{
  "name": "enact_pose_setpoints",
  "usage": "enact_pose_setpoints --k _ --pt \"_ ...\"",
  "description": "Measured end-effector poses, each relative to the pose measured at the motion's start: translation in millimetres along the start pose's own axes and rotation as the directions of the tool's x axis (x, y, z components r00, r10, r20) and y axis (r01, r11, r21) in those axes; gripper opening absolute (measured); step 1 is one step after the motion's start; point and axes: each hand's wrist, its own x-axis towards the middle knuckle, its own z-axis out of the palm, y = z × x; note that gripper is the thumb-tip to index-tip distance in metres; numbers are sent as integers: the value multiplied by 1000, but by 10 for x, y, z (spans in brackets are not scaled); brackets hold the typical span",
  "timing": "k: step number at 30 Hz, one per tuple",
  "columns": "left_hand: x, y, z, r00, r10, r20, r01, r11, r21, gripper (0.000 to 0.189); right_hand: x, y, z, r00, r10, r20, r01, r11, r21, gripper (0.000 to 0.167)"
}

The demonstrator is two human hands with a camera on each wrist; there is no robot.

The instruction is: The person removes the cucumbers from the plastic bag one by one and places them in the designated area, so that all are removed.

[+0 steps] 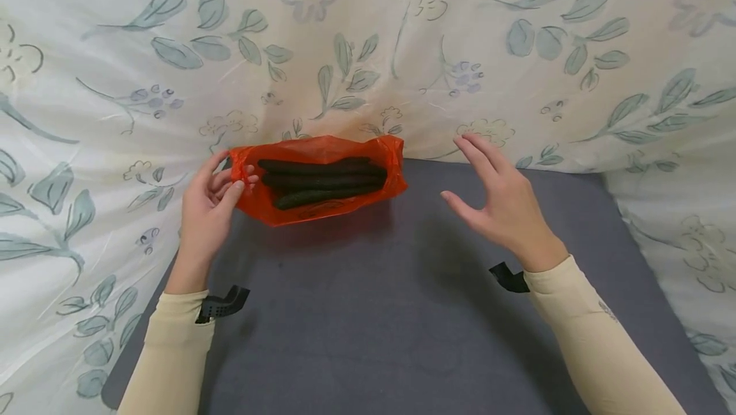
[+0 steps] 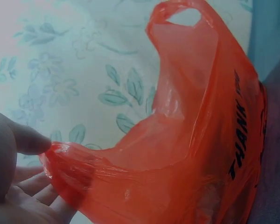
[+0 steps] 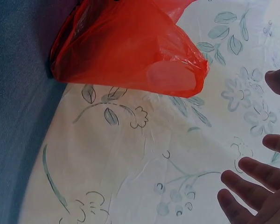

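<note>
A red-orange plastic bag (image 1: 322, 150) stands with its mouth spread wide, and several long dark green cucumbers (image 1: 324, 180) lie side by side inside it. My left hand (image 1: 207, 211) pinches the bag's left handle between thumb and fingers; the left wrist view shows the same hand (image 2: 23, 172) on the handle and black "THANK YOU" lettering on the bag (image 2: 177, 154). To the right of the bag, apart from it, my right hand (image 1: 506, 204) hovers with its fingers extended and thumb spread. In the right wrist view that hand (image 3: 266, 186) touches nothing, and the bag (image 3: 130, 51) is beyond it.
A dark grey tabletop (image 1: 368, 319) lies under the bag and both forearms. White floral-print fabric (image 1: 345, 38) hangs behind the table and along both sides, close to the bag's back. Small black mounts (image 1: 223, 304) sit at the wrists.
</note>
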Motion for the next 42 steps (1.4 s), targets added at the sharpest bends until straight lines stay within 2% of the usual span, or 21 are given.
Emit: enact_pose_setpoints --k 7,11,14,19,31,42 --pt "-1 18 51 999 -22 -38 24 999 38 43 50 7 52 1000 -13 10 13 1000 3 82" --pt "9 22 68 1000 -27 4 27 1000 2 42 106 -14 78 999 -32 14 32 999 9 82" --pt "27 25 85 997 -63 43 64 998 -7 44 147 -34 96 999 -43 22 43 999 13 81" --pt "42 11 109 992 -115 60 115 993 9 44 213 -70 123 998 -58 39 57 998 23 80" --pt "67 -23 130 990 -101 94 106 993 -55 34 419 -165 216 988 -153 35 151 986 66 80" --pt "112 -43 140 992 -78 99 86 993 -82 30 678 -325 384 978 -172 117 161 982 103 73"
